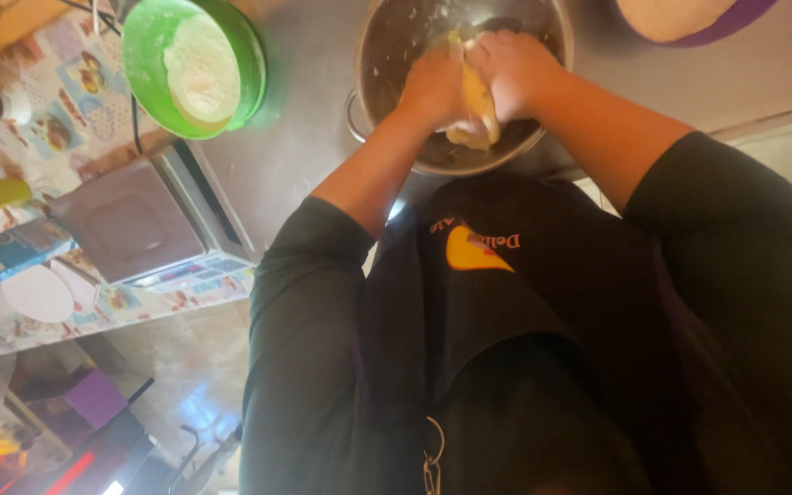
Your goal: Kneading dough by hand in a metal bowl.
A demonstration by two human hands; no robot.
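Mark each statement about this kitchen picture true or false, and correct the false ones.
1. Both hands are inside the metal bowl, pressed on a lump of yellow dough. True: the left hand and the right hand meet on it.
2. The green bowl holds water. False: it holds white flour.
3. The green bowl stands apart from the metal bowl on the grey counter. True.
4. The person wears a white short-sleeved shirt. False: the sleeves are dark and long, pushed up the forearms.
5. A flat grey scale lies beside the green bowl. True.
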